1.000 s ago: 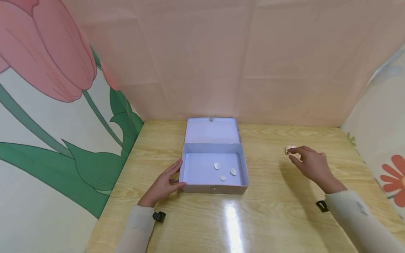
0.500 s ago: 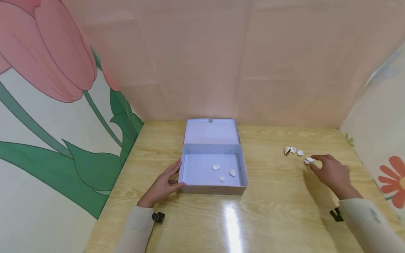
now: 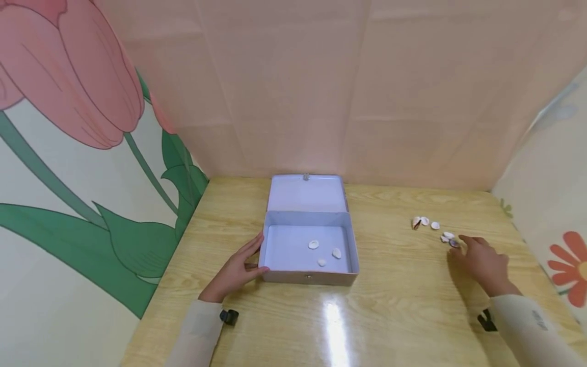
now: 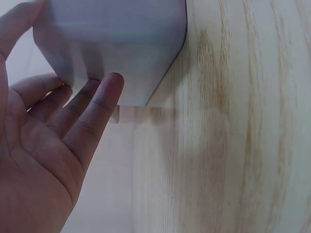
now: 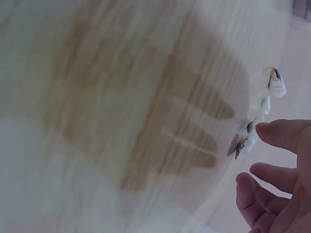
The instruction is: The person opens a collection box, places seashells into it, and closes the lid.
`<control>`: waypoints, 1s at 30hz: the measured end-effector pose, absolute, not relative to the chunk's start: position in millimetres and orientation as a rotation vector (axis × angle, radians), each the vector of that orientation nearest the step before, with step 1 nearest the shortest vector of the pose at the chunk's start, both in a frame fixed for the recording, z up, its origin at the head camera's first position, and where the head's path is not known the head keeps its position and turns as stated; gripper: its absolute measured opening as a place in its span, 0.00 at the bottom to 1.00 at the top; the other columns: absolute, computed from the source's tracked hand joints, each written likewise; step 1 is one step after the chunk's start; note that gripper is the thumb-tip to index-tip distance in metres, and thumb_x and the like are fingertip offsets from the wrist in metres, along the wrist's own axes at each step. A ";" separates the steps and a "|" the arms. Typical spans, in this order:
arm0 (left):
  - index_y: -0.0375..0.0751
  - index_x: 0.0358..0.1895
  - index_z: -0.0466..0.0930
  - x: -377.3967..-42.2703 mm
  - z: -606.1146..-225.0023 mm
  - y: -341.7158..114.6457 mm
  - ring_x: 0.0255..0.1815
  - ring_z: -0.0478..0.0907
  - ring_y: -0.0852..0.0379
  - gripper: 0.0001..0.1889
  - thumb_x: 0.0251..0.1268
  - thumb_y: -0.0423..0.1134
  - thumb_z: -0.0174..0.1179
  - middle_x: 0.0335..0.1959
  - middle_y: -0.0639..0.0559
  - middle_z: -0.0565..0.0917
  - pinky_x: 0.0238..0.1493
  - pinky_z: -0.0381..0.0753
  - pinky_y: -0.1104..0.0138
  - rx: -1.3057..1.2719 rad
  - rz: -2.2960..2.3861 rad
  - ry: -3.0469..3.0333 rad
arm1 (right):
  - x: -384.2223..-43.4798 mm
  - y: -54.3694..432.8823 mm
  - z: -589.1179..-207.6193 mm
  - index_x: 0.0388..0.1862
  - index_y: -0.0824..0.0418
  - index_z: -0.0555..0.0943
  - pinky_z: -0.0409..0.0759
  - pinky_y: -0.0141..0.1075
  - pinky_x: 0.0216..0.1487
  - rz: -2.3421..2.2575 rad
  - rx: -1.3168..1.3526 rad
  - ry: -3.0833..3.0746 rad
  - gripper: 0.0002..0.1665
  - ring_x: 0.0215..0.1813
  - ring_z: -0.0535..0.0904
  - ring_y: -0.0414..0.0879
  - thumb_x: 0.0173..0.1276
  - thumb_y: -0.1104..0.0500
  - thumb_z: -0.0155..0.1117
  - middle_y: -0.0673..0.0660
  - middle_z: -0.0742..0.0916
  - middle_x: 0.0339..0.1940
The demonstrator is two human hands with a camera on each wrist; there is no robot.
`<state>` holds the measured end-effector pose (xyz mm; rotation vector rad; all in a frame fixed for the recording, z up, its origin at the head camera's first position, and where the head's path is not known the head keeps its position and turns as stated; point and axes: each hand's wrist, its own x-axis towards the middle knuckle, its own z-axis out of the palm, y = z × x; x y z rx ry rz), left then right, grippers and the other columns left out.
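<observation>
A light lilac tin box (image 3: pixel 310 279) stands on the table with its lid (image 3: pixel 306 193) tipped back; three white seashells (image 3: pixel 313 244) lie inside. At the box's front left corner rests my left hand (image 3: pixel 233 271), its extended fingers (image 4: pixel 95 114) against the side wall and its thumb at the front. On the right, my right hand (image 3: pixel 483 262) holds nothing, thumb and fingers apart. Just beyond its fingertips are a dark purplish shell (image 3: pixel 454 243) and two small white shells (image 3: pixel 449 235). In the right wrist view, the shell group (image 5: pixel 252 121) overlaps beyond the thumb.
Farther back lie a brown-striped shell (image 3: pixel 416 223) and two white shells (image 3: pixel 435 225). The wood-grain table (image 3: pixel 390 316) meets a pink cloth backdrop (image 3: pixel 293 102) behind the lid. Walls with painted flowers (image 3: pixel 570 262) flank both sides.
My right hand moved right and toward me, from the back shells to the front group. It held white shells half a second ago; these now lie on the table. My left hand stayed at the box.
</observation>
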<state>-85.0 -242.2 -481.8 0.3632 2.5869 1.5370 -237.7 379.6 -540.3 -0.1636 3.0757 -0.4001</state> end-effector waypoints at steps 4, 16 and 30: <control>0.43 0.77 0.51 -83.1 -479.4 -241.1 0.74 0.55 0.48 0.43 0.63 0.38 0.67 0.79 0.45 0.49 0.58 0.76 0.51 0.365 1.556 2.584 | -239.8 377.7 -543.3 0.68 0.71 0.64 0.62 0.74 0.36 -0.404 -0.153 3.042 0.42 0.54 0.67 0.78 0.75 0.37 0.47 0.81 0.68 0.60; 0.53 0.77 0.51 -92.0 -503.9 -247.5 0.74 0.56 0.53 0.44 0.62 0.40 0.68 0.79 0.55 0.49 0.58 0.78 0.56 0.352 1.533 2.616 | -239.7 370.0 -546.3 0.59 0.67 0.73 0.65 0.70 0.32 -0.397 -0.197 3.062 0.29 0.49 0.72 0.73 0.75 0.44 0.50 0.76 0.73 0.51; 0.62 0.77 0.49 -95.4 -513.5 -252.2 0.73 0.57 0.57 0.45 0.60 0.50 0.67 0.78 0.65 0.47 0.56 0.78 0.70 0.356 1.512 2.616 | -239.5 367.2 -541.5 0.55 0.68 0.76 0.63 0.70 0.31 -0.387 -0.198 3.082 0.24 0.43 0.75 0.68 0.74 0.50 0.53 0.73 0.77 0.46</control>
